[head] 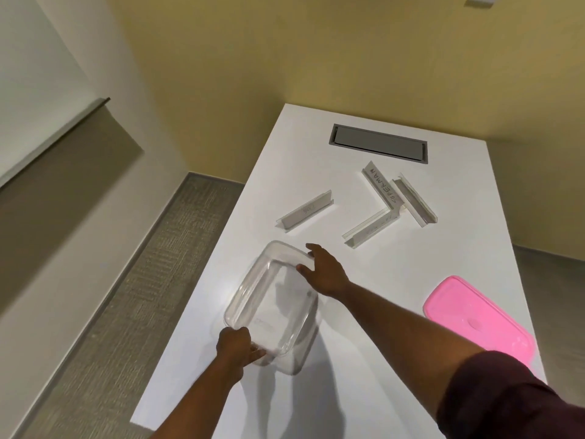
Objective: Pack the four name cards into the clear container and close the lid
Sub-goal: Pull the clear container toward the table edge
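Note:
The clear container [253, 286] stands empty near the left edge of the white table [395, 280], tilted diagonally. My left hand [235, 345] grips its near corner. My right hand [323, 274] holds its far right rim. Beyond it lie the name cards in clear holders: one [305, 210] alone at the middle, one [368, 228] to its right, the one marked SUPERMAN [381, 188] touching that one's end, and one [414, 199] beside it. The pink lid [478, 318] lies flat at the right edge of the table.
A grey cable hatch [380, 142] is set into the far end of the table. A yellow wall rises behind it. Grey carpet [126, 296] runs along the table's left side beside a white wall.

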`<action>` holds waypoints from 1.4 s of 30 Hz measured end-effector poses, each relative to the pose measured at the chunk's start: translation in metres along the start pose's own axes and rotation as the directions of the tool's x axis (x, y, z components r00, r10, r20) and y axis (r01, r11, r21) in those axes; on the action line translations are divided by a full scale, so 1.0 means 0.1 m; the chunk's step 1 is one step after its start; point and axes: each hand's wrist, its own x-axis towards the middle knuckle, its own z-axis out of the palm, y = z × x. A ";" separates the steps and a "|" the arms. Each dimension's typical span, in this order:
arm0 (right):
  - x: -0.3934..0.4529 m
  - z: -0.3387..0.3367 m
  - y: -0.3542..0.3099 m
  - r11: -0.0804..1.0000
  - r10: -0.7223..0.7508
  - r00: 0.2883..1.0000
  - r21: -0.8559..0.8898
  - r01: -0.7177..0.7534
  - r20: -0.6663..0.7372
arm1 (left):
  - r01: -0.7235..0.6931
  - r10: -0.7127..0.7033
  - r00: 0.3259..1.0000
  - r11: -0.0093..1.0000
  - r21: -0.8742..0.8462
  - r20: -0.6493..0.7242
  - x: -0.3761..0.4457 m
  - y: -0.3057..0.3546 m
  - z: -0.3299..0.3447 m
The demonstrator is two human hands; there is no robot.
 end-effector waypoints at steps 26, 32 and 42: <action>-2.52 -0.29 1.48 0.793 0.554 0.820 0.390 -0.468 -0.143 | -0.456 0.266 0.890 0.514 0.727 0.370 -0.48 -0.27 0.86; -2.46 -0.31 1.50 0.781 0.575 0.808 0.382 -0.494 -0.128 | -0.446 0.245 0.895 0.523 0.726 0.374 -0.45 -0.22 0.89; -1.82 -0.75 1.62 0.820 0.568 0.786 0.246 -0.516 -0.244 | -0.449 0.380 0.887 0.579 0.680 0.261 -0.13 0.16 1.17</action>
